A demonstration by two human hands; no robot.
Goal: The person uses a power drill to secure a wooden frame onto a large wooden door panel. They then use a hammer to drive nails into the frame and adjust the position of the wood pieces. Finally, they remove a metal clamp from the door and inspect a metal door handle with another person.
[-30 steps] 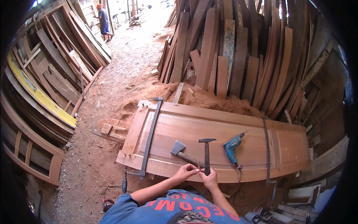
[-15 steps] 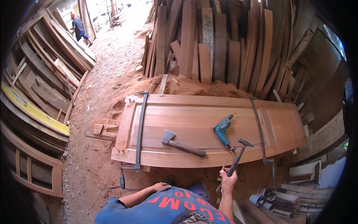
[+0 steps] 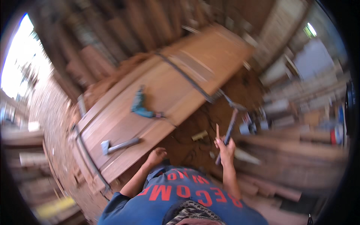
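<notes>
1. R hand (image 3: 225,148) wrapped round hammer (image 3: 230,128) handle, w/ thin wood stick (image 3: 218,132) pinched in same grip; both tips point up/away from body.
2. L hand (image 3: 157,155) fingers part-curled, nr wood panel's (image 3: 168,92) near edge; can't tell if anything's in it.
3. Hammer's off panel, to R of its near edge; head blurred.
4. On panel: teal drill (image 3: 139,104) & axe (image 3: 122,144), axe nearer L end.
5. Bar clamps (image 3: 185,76) cross panel, one nr L end.
</notes>
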